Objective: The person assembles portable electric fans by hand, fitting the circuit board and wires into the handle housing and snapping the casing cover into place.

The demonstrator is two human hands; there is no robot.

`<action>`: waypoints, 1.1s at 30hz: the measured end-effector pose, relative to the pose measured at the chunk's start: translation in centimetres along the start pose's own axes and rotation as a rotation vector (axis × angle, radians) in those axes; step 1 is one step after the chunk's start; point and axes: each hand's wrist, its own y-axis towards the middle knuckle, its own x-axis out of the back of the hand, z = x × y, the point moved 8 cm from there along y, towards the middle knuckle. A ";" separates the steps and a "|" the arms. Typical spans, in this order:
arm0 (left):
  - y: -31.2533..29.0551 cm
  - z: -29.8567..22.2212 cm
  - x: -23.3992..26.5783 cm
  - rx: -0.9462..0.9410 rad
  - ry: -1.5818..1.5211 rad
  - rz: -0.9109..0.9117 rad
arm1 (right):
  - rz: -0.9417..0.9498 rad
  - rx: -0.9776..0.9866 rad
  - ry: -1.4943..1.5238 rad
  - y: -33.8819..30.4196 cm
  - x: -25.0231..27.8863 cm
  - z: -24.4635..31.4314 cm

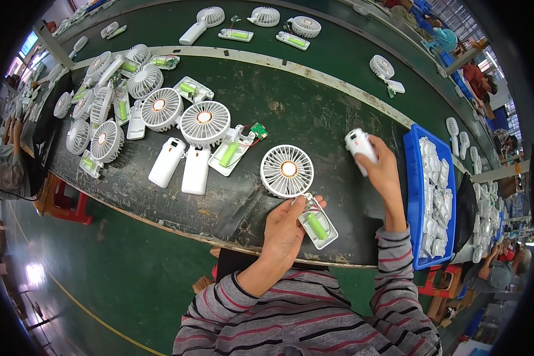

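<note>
**Head view: handle casing held up and to the right of the open fan handle, long axes nearly parallel**

Your handheld fan lies in front of you, near the edge of the worktop, its round grille facing up. Its open handle half runs from the neck toward you and slightly right, baring a green battery cell and thin wires. Your left hand grasps the fan at the neck, thumb on top and fingers beneath the handle; whether the grille rests on the worktop, you cannot tell from this angle.

The relation to watch is with the white handle casing. It sits beyond the open handle and to its right, clear of it, with its long axis also slanting toward you and rightward. Your right hand is closed around its right side and near end, so that hand is the nearer one to the casing, and the left to the handle.

Just right of your right forearm stands a blue bin of white plastic shells. Left of the fan, two white handles lie side by side, with a cluster of other fans behind them.
</note>
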 end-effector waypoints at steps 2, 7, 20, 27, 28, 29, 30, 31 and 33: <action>-0.1 -0.3 0.0 -0.007 0.014 -0.004 | 0.244 -0.359 0.479 -2.3 -1.8 0.5; 0.2 -0.4 -0.1 -0.073 0.072 0.042 | 0.174 0.142 -0.159 -5.5 -0.8 6.1; 0.9 0.6 -1.2 -0.122 -0.068 0.060 | 0.139 0.038 0.035 -7.9 0.9 9.8; 1.3 1.2 -1.1 -0.101 -0.225 0.019 | 0.156 0.143 -0.012 -8.7 -0.7 11.4; 1.3 1.2 -1.0 -0.101 -0.225 0.020 | 0.148 0.169 -0.023 -8.7 -0.7 11.8; 1.4 1.2 -1.2 -0.104 -0.211 0.050 | 0.148 0.170 -0.023 -8.8 -1.0 11.9; 1.4 1.2 -1.3 -0.107 -0.198 0.080 | 0.139 0.207 -0.053 -8.9 -1.3 12.2; 1.6 1.3 -1.1 -0.109 -0.199 0.079 | 0.131 0.244 -0.082 -9.1 -1.5 12.5; 1.8 1.6 -0.9 -0.119 -0.066 0.067 | 0.138 0.241 -0.094 -9.2 -1.7 12.6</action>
